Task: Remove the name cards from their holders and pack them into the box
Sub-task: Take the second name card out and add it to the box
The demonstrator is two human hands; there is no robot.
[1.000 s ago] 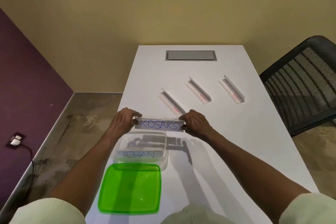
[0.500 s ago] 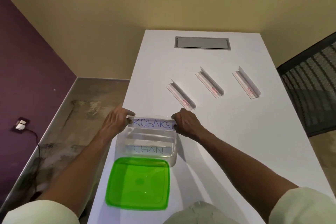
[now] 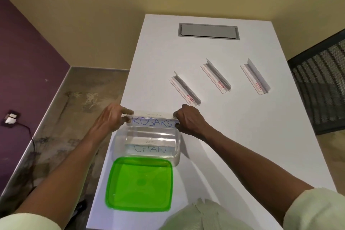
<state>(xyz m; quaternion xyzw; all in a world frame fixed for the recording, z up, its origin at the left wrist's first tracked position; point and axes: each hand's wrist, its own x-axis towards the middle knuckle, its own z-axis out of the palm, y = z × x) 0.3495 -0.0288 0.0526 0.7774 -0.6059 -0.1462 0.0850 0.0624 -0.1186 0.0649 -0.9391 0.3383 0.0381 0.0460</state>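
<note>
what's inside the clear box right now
One folded name card reading CHAN lies inside the clear box. The box floor beneath that card is covered, so anything under it cannot be seen.

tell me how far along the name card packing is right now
Done: the CHAN card already lies in the clear box, and all three holders on the table look empty. In hand: the left hand and right hand hold the KOSAKSI card by its ends over the box's far edge. Left: lowering it in. The green lid is off.
</note>
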